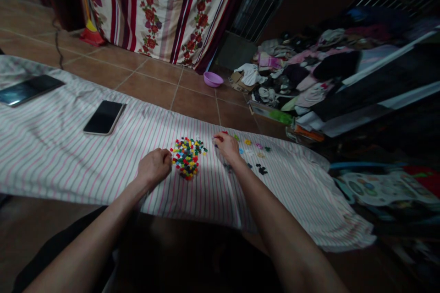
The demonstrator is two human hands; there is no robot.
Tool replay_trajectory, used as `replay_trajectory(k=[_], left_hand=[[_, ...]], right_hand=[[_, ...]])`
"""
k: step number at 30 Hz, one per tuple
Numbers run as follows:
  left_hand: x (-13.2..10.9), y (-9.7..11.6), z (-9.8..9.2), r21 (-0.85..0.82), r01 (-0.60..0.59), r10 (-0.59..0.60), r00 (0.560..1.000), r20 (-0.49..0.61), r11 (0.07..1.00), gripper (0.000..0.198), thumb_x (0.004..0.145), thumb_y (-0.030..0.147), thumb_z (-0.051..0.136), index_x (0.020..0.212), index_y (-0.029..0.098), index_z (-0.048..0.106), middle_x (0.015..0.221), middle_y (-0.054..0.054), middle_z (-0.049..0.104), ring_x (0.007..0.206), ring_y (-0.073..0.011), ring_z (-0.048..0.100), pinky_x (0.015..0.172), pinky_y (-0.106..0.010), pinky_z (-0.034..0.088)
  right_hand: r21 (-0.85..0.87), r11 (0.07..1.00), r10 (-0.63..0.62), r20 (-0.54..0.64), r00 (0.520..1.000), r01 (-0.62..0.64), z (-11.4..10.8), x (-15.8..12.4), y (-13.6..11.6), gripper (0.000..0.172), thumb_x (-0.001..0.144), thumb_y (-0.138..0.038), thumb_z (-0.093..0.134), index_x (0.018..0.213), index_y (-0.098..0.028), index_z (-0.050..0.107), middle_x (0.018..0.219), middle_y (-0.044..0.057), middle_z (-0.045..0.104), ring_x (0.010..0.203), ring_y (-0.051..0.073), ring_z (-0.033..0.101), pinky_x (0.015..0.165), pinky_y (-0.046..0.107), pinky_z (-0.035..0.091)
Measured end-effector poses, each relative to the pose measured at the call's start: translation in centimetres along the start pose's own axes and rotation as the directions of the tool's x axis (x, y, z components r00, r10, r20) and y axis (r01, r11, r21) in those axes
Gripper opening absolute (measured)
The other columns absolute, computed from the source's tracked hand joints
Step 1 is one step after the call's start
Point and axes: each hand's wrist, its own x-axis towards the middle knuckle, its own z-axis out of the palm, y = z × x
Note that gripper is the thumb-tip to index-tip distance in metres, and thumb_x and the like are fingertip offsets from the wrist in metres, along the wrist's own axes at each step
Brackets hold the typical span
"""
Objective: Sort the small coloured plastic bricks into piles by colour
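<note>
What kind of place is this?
Probably a room in a home, judging by the floral striped curtain, the big heap of clothes and the purple basin on the tiled floor.

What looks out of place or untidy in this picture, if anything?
The clothes heap beyond the striped cloth, at the right, looks untidy: jumbled and overlapping rather than neatly stacked. The coloured pieces are too small to check for damage.
</note>
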Motion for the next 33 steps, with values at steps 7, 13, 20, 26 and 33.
replay_trajectory(k=[7, 13, 20, 26, 33], left_hand=[[0.0, 0.1, -0.1, 0.010, 0.007, -0.007, 1.000, -0.001, 1.000, 0.038, 0.090, 0.035, 0.036, 0.101, 0.025, 0.071, 0.107, -0.006, 0.072, 0.096, -0.0208, 0.066, 0.077, -0.029, 0.046], [0.0, 0.2, -0.1, 0.013, 0.007, -0.007, 1.000, 0.008, 1.000, 0.039, 0.090, 0.034, 0.034, 0.101, 0.025, 0.071, 0.108, -0.006, 0.071, 0.097, -0.0216, 0.065, 0.078, -0.030, 0.047], [0.1, 0.1, -0.1, 0.022, -0.005, 0.004, 1.000, 0.022, 1.000, 0.039, 0.090, 0.034, 0.034, 0.103, 0.025, 0.069, 0.110, -0.005, 0.070, 0.100, -0.0213, 0.065, 0.080, -0.029, 0.046], [0.0, 0.1, -0.1, 0.013, 0.006, -0.006, 1.000, 0.007, 1.000, 0.039, 0.090, 0.035, 0.034, 0.102, 0.025, 0.069, 0.109, -0.006, 0.070, 0.100, -0.0218, 0.065, 0.080, -0.030, 0.047], [0.1, 0.0, 0.1, 0.006, 0.015, -0.015, 1.000, -0.002, 1.000, 0.039, 0.090, 0.036, 0.034, 0.100, 0.024, 0.070, 0.108, -0.006, 0.071, 0.097, -0.0215, 0.065, 0.077, -0.029, 0.046]], right_hand=[[-0.004, 1.000, 0.013, -0.051, 0.999, -0.014, 0.0, -0.7, 2.7, 0.026, 0.082, -0.018, 0.052, 0.094, -0.023, 0.075, 0.092, 0.004, 0.074, 0.088, 0.021, 0.067, 0.080, 0.032, 0.049], [0.006, 1.000, -0.010, -0.015, 1.000, 0.010, 0.7, -1.1, 3.3, 0.025, 0.082, -0.015, 0.053, 0.093, -0.022, 0.074, 0.093, 0.004, 0.074, 0.088, 0.019, 0.067, 0.082, 0.029, 0.048], [-0.065, 0.998, 0.029, 0.039, 0.999, -0.027, 1.0, -1.4, 3.0, 0.023, 0.086, -0.017, 0.055, 0.097, -0.022, 0.074, 0.097, 0.004, 0.074, 0.090, 0.018, 0.066, 0.083, 0.028, 0.046], [-0.110, 0.994, 0.021, 0.056, 0.998, -0.015, 0.5, -1.6, 2.2, 0.029, 0.088, -0.015, 0.049, 0.099, -0.023, 0.074, 0.100, 0.004, 0.074, 0.094, 0.019, 0.065, 0.083, 0.028, 0.045], [-0.137, 0.990, -0.014, 0.029, 0.999, 0.018, -0.1, -1.8, 1.5, 0.029, 0.088, -0.014, 0.049, 0.105, -0.019, 0.072, 0.107, 0.009, 0.071, 0.099, 0.021, 0.063, 0.087, 0.029, 0.044]])
